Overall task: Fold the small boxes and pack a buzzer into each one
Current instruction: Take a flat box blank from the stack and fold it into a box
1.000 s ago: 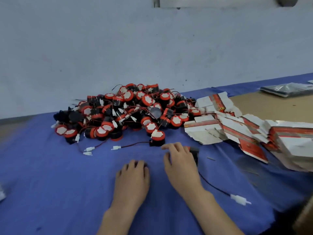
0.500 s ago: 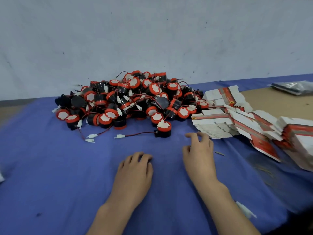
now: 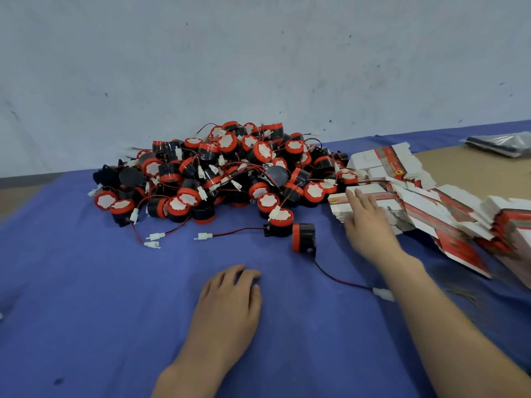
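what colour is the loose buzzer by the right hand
The loose buzzer is black with an orange-red ring, clearest in the head view.

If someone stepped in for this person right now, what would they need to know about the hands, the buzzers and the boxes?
Left hand: open, flat on the blue cloth, holding nothing.
Right hand: open, touching the stack of flat white-and-red cardboard boxes.
One black buzzer with a red ring lies apart, in front of the heap of buzzers.
Done: no folded box in view. Left: fold boxes, pack buzzers.
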A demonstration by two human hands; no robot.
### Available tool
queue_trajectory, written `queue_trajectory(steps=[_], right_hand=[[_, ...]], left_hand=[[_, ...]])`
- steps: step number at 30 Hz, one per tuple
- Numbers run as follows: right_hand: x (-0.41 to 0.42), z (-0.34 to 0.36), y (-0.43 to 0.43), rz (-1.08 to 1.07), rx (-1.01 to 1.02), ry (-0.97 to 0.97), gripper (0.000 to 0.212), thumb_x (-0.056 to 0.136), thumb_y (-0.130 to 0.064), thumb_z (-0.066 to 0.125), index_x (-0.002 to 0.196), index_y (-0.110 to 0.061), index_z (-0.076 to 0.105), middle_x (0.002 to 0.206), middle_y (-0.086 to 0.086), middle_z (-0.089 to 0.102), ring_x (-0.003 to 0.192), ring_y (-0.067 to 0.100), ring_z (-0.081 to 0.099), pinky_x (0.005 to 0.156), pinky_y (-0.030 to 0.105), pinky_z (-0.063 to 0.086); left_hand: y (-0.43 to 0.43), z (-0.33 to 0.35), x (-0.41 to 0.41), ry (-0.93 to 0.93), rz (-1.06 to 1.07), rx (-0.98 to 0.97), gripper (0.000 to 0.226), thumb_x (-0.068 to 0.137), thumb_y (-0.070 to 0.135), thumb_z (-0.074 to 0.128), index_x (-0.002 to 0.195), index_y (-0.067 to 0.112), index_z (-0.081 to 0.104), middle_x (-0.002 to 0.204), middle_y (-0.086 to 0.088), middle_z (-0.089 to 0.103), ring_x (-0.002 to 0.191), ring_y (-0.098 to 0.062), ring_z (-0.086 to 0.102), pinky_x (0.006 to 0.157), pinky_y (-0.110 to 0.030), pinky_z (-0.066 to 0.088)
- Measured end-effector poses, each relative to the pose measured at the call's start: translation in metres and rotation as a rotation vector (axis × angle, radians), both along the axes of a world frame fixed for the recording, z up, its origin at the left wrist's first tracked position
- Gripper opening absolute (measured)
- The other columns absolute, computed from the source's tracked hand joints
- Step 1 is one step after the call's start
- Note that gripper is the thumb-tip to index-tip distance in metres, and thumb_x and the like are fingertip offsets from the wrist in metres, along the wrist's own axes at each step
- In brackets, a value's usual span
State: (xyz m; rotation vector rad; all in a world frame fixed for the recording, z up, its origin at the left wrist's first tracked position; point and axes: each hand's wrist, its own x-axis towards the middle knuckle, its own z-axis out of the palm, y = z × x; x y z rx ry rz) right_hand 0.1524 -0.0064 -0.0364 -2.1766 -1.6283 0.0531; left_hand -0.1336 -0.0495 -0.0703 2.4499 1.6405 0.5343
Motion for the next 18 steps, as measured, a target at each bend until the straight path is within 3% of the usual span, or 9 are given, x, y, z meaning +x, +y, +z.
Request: queue_trajectory(steps=[2, 6, 15, 18], right_hand=[[0.007, -0.002, 0.005, -0.006, -0.045, -0.073, 0.053, 0.109, -0.022, 0.036, 0.159, -0.016, 0.023, 0.167, 0.006, 0.021, 0.155, 0.03, 0.009, 0.123, 0.047, 0.005], [0.008, -0.004, 0.007, -0.071, 0.052, -0.177, 0.037, 0.106, -0.032, 0.047, 0.139, -0.021, 0.055, 0.143, 0.005, 0.054, 0.136, 0.035, 0.04, 0.12, 0.05, 0.016], [0.002, 0.021, -0.015, 0.01, 0.082, -0.233, 0.033, 0.103, -0.047, 0.048, 0.12, -0.027, 0.068, 0.12, 0.005, 0.062, 0.119, 0.033, 0.051, 0.115, 0.048, 0.025], [-0.002, 0.046, -0.029, 0.048, 0.216, -0.222, 0.032, 0.103, -0.042, 0.049, 0.11, -0.02, 0.071, 0.107, 0.008, 0.065, 0.105, 0.034, 0.057, 0.099, 0.047, 0.039]], left_hand=[[0.0, -0.001, 0.0, -0.006, 0.002, 0.001, 0.037, 0.105, 0.04, 0.027, 0.14, 0.042, 0.039, 0.152, 0.017, 0.031, 0.142, -0.004, 0.023, 0.117, -0.024, 0.017], [0.002, -0.002, 0.0, -0.006, 0.004, 0.02, 0.036, 0.105, 0.04, 0.029, 0.138, 0.041, 0.041, 0.15, 0.018, 0.033, 0.14, -0.005, 0.025, 0.116, -0.025, 0.021], [0.001, 0.002, 0.001, 0.005, 0.01, 0.066, 0.035, 0.104, 0.04, 0.03, 0.137, 0.04, 0.041, 0.146, 0.017, 0.035, 0.135, -0.007, 0.031, 0.112, -0.025, 0.023], [0.0, 0.005, 0.001, -0.002, 0.003, 0.087, 0.036, 0.105, 0.039, 0.03, 0.139, 0.039, 0.04, 0.147, 0.017, 0.035, 0.136, -0.006, 0.032, 0.113, -0.025, 0.023]])
